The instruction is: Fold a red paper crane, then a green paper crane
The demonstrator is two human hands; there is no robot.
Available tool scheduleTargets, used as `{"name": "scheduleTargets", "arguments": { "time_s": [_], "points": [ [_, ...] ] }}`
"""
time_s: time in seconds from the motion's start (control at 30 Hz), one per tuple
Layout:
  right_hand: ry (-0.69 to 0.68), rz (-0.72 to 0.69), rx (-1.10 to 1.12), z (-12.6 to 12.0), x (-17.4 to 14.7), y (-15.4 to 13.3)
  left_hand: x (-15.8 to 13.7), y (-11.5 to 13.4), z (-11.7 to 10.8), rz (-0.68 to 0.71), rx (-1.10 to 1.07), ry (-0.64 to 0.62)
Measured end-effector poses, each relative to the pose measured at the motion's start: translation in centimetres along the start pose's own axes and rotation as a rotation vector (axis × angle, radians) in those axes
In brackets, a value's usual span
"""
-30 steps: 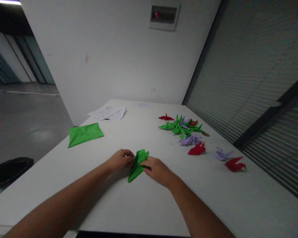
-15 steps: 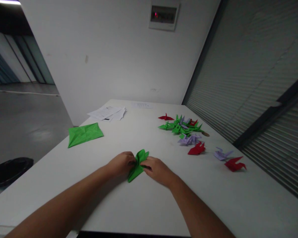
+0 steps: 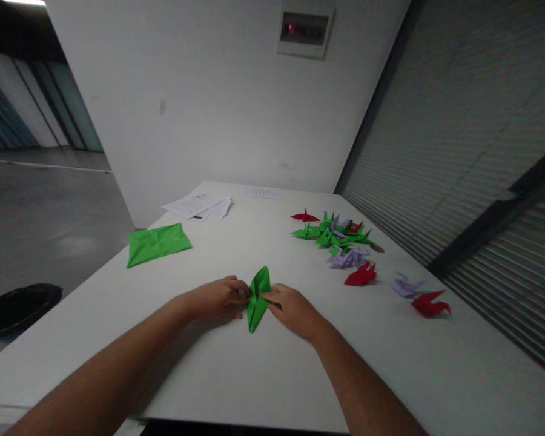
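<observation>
A partly folded piece of green origami paper [image 3: 259, 303] lies on the white table [image 3: 236, 375], long and diamond-shaped, with one point away from me and one towards me. At its left edge my left hand [image 3: 224, 297] has its fingers curled and closed on the paper. From the other side my right hand [image 3: 290, 307] grips the right edge, its forefinger lying on the middle of the paper. Parts of the fingertips are hidden.
Folded green cranes [image 3: 327, 233] heap at the right with purple cranes [image 3: 347, 258]. Nearer are a red crane [image 3: 362, 274], a purple crane [image 3: 407, 286] and another red crane [image 3: 430, 304]. Green paper [image 3: 158, 243] and printed sheets [image 3: 198, 206] lie left. A black bin [image 3: 20, 309] stands beside the table.
The green paper has turned more upright in view and been spread into a flatter, longer diamond. My left hand has shifted slightly, and its fingers are less bunched.
</observation>
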State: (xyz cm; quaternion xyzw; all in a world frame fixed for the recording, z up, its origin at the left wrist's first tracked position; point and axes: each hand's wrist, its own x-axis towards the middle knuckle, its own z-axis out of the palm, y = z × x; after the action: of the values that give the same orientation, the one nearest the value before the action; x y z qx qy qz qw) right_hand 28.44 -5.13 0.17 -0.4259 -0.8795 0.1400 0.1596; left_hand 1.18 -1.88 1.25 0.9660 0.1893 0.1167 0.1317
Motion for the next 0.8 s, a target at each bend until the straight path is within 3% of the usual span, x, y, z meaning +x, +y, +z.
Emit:
{"name": "scheduleTargets", "arguments": {
  "time_s": [0.3,0.47,0.63,0.8],
  "points": [
    [0.053,0.010,0.104,0.0,0.1,-0.1,0.2,0.8,-0.4,0.139,0.058,0.003],
    [0.260,0.205,0.340,1.0,1.1,-0.6,0.1,1.2,0.0,0.091,0.104,-0.027],
    [0.266,0.354,0.499,2.0,2.0,-1.1,0.2,1.7,0.7,0.036,0.104,-0.025],
    [0.337,0.397,0.579,2.5,2.5,-1.1,0.8,2.3,1.0,0.048,0.057,-0.059]
  ]
}}
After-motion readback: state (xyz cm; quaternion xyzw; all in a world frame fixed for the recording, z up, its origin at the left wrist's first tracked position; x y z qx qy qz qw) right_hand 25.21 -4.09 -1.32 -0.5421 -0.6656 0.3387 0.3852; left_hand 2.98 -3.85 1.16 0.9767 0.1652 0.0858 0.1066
